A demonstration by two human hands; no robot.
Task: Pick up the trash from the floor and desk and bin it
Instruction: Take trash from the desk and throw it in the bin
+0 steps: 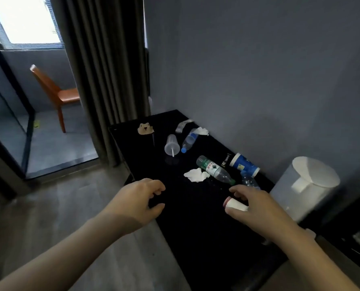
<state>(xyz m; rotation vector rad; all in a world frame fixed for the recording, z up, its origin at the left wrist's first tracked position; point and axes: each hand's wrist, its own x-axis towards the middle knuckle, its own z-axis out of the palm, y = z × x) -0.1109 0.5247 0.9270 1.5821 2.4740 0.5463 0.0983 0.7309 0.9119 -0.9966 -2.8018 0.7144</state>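
Body in view: two arms. Left hand (139, 198): bare, slim fingers, nails look short at the tips. Right hand (252, 204): bare too, same build, finer detail blurred. Back from each grip the wrists are bare. Left forearm (70, 248) and right forearm (313, 259) are bare out to the frame edge. A shadow band crosses the left forearm just behind the wrist.

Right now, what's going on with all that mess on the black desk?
A person is tidying up rubbish. Their right hand grips a small white bottle with a red cap, just above the desk. Their left hand hovers nearby, fingers loosely curled, holding nothing. A green-label bottle, a clear cup, a blue tub and a crumpled tissue lie on the desk. The white bin stands beside it.
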